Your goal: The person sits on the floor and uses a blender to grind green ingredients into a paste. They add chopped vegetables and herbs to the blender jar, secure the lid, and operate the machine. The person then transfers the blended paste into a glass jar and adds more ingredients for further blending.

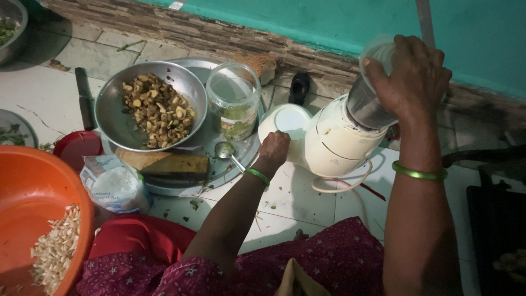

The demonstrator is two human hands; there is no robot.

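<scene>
I see my right hand (pixel 415 77) at the upper right of the frame, fingers spread and wrapped down over the top of the jar (pixel 368 93), clamped on its clear lid. The jar sits tilted on the white mixer (pixel 334 140), right of centre. My left hand (pixel 273 149) is at the centre of the frame, curled into a loose fist and pressed against the mixer's left side, just under a white lid (pixel 289 119); I cannot tell whether it grips a knob there. So the mixer lies between my two hands, the left low on its base, the right high on its jar.

Left of my left hand a spoon (pixel 227 152) rests on a steel tray (pixel 219 170), near my wrist. The tray also bears a glass container (pixel 234 98) with green paste, a steel bowl (pixel 109 118) of chopped pieces, and a wooden block (pixel 164 162). An orange tub (pixel 33 192) with pale shreds fills the lower left, with a white packet (pixel 115 186) beside it.
</scene>
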